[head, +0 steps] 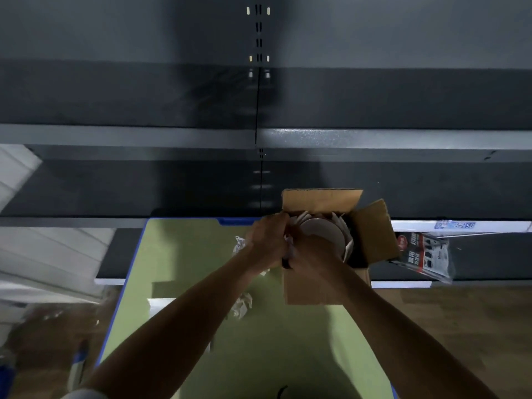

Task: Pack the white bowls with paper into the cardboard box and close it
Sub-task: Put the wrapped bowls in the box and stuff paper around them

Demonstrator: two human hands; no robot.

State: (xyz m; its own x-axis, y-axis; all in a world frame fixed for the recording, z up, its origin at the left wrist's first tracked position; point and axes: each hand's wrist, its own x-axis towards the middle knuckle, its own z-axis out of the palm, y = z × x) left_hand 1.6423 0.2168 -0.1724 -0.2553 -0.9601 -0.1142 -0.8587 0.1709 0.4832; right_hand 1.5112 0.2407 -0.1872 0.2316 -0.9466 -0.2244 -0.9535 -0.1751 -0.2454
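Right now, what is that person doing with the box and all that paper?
A person is packing. The cardboard box stands open on the green table, with a white bowl inside and white paper tucked around it. The left hand and right hand meet at the box's left rim, with paper between them; what each grips is hidden. Crumpled paper wads lie on the table. The flaps are up, so the box is not closed yet.

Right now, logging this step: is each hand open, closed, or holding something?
Left hand: curled at the cardboard box's left rim; what it holds cannot be told.
Right hand: fingers hidden, cannot be told; paper shows between the hands.
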